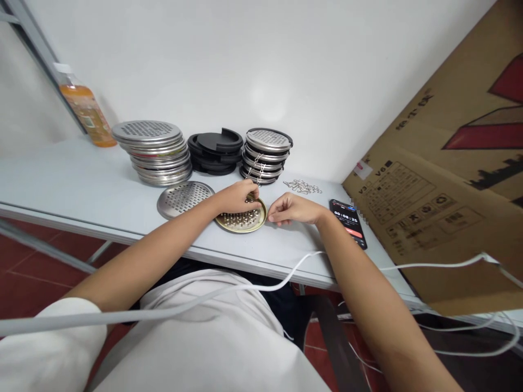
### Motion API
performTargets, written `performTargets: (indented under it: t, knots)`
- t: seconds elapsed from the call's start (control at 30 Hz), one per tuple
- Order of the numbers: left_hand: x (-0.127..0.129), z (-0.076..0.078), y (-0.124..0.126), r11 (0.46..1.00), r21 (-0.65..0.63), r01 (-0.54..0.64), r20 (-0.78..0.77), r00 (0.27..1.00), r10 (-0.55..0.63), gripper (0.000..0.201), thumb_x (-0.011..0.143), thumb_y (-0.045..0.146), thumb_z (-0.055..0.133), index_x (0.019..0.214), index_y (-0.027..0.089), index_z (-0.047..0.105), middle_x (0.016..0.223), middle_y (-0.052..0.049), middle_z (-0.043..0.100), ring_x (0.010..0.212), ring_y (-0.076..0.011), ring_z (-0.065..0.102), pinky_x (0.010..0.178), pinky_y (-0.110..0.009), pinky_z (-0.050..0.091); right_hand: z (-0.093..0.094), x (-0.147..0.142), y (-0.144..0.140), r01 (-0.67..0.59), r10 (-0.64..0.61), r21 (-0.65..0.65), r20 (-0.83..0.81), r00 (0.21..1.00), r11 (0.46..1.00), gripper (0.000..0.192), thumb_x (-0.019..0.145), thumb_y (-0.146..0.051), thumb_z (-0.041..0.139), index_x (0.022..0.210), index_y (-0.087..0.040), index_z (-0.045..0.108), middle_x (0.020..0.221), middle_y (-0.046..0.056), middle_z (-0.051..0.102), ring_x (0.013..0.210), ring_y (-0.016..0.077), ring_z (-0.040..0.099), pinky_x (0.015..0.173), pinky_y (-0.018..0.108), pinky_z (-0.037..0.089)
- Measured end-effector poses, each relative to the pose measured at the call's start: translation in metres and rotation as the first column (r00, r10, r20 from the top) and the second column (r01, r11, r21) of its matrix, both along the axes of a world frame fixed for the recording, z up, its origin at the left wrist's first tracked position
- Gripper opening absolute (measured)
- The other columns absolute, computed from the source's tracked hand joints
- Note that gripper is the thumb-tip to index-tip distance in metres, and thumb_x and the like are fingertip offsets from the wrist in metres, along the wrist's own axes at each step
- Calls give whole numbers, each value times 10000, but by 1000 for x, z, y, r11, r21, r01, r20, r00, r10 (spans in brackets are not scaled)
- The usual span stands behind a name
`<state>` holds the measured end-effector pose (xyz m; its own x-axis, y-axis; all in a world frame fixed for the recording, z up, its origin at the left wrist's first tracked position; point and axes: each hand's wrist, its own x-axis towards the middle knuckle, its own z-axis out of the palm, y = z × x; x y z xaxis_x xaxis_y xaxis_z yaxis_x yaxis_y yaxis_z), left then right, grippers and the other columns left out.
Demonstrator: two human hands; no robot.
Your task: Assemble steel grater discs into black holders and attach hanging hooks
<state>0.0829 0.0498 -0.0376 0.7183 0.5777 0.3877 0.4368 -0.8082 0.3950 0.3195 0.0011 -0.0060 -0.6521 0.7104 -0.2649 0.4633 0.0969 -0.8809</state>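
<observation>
White cable (265, 287) crosses nearest you, above your lap. Past it, near the table's (229, 249) front edge, lies a gold-rimmed grater disc (241, 220), studded side up. Your left hand (241, 198) curls over it; your right hand (296, 209) bunches its fingertips beside the rim — whether either grasps anything cannot be made out (your fingers hide it). Silver disc (183, 199) left, phone (347, 222) right. Beyond sit wire clips (302, 187), two disc stacks (155, 158) — black holders (214, 149) between — and an orange bottle (87, 111).
</observation>
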Motion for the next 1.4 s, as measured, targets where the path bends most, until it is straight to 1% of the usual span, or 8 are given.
performTargets:
  t: [0.2,0.3,0.6,0.73,0.93,1.1,1.27,1.4]
  knots:
    - [-1,1,-2,1000,-25,7,-37,999,-8,212,858,361,628,921,162,665,951,-65,577,875,-208,593,818,-343,473,-6,-17,-2,75,-71,133,-30,997,988,325,699,-407,816,748,-139,639,548,-70,516,497,56,403,487,208,294]
    - [-1,0,-2,999,-23,32,-40,999,-33,181,848,319,625,931,168,683,946,-64,585,896,-213,596,842,-348,477,-8,-24,-1,85,-77,225,-46,996,971,311,671,-362,826,777,-143,632,537,-74,522,503,58,399,498,209,278]
    - [-2,-4,2,996,-17,84,3,996,-84,174,872,281,578,931,175,702,963,-74,598,930,-220,602,876,-352,485,9,-35,14,-88,45,266,164,985,960,316,624,-394,842,717,-155,658,624,-23,633,591,108,519,576,242,371]
    - [-1,-3,4,996,-40,85,13,996,-85,207,889,200,496,901,178,702,931,-68,613,912,-210,607,879,-353,483,13,-38,10,-106,17,388,224,974,916,309,646,-385,844,697,-167,632,621,-35,592,593,111,500,585,249,357]
    - [-1,-2,5,997,-31,72,0,997,-72,184,850,192,520,836,180,704,897,-60,623,872,-207,611,844,-343,485,17,-39,4,-196,26,542,305,952,817,269,722,-319,814,667,-173,595,642,-32,578,597,109,484,593,254,319]
    - [-1,-1,5,995,-54,89,-2,996,-89,180,843,216,549,851,190,727,930,-59,650,886,-206,623,870,-335,492,17,-45,8,-299,76,560,387,919,772,228,747,-236,794,645,-172,601,617,-41,574,569,99,460,576,257,288]
    - [-2,-2,7,996,-44,83,-10,996,-84,202,864,237,539,868,172,730,966,-80,665,915,-216,633,869,-338,490,17,-51,13,-338,19,586,482,876,737,251,717,-235,825,608,-173,608,590,-39,575,556,98,446,562,265,262]
    - [-3,-2,8,997,-13,71,-3,997,-71,190,862,222,542,868,168,724,936,-77,666,881,-210,638,831,-329,492,16,-46,13,-266,23,562,401,916,783,231,700,-290,840,657,-172,646,628,-24,622,582,108,497,577,255,306]
